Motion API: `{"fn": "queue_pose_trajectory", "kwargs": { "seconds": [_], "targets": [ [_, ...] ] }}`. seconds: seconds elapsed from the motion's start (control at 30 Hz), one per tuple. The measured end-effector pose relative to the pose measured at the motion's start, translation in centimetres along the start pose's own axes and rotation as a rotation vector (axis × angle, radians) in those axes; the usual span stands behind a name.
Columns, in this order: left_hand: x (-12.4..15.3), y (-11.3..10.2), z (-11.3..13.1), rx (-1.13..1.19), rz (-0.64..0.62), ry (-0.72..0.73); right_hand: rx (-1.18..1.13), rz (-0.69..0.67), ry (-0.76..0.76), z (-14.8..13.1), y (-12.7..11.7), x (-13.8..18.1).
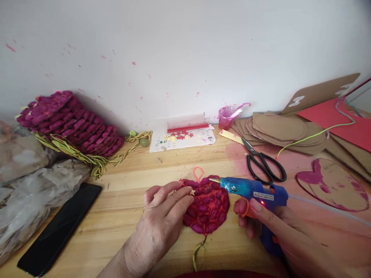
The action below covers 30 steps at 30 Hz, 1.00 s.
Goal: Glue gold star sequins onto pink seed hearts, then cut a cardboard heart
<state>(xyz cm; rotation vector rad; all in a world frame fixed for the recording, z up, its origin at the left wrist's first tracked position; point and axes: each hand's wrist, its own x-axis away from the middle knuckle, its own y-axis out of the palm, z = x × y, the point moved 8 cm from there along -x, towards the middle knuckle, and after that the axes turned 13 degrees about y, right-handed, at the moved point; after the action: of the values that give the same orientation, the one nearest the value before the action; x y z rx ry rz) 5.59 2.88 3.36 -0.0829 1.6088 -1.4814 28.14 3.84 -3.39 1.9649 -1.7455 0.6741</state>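
Note:
A round, heart-like magenta ornament (213, 208) with bumpy pieces over red lies on the wooden table. An orange loop (198, 174) stands out at its top and a yellow-green tassel (197, 255) trails below. My left hand (162, 212) rests on the ornament's left side. A small pale yellow star (192, 192) shows at its thumb and index fingertips, pinched against the surface. My right hand (278, 227) is wrapped round a blue hot glue gun (246, 188), fingers by its orange trigger. The gun's metal nozzle points left, over the ornament's top edge; a red light glows on its body.
Black-handled scissors (263, 164) lie behind the glue gun. Star stickers (179, 136) sit on white paper by the wall, near a pink-stained cup (227, 117). Cardboard cutouts (278, 129) pile at right. Stacked magenta ornaments (72, 123), plastic bags (55, 197) and a black phone (60, 227) are left.

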Motion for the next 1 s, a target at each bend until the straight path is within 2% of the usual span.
{"fn": "queue_pose_trajectory", "kwargs": {
  "seconds": [0.17,0.3,0.5,0.67,0.83,1.0],
  "targets": [
    [-0.1,-1.2,-1.6,-0.055,0.089,-0.098,0.009,0.000,0.007,-0.5,0.1,0.1],
    [0.0,-2.3,-2.7,-0.097,0.105,-0.144,0.023,0.004,0.014,-1.0,0.3,0.4],
    [-0.2,-3.6,-3.6,-0.128,0.072,-0.164,0.029,-0.008,-0.031,-1.1,0.1,0.6],
    [-0.9,-3.6,-4.0,-0.168,0.000,-0.109,0.025,-0.037,-0.027,-0.7,0.3,0.1],
    [-3.4,-2.3,-6.4,-0.214,-0.002,-0.059,0.001,-0.023,-0.005,-0.6,0.2,-0.1],
    [-7.3,2.3,-9.2,-0.191,-0.150,0.029,-0.055,-0.015,0.017,-0.5,0.1,0.1]
  ]
}}
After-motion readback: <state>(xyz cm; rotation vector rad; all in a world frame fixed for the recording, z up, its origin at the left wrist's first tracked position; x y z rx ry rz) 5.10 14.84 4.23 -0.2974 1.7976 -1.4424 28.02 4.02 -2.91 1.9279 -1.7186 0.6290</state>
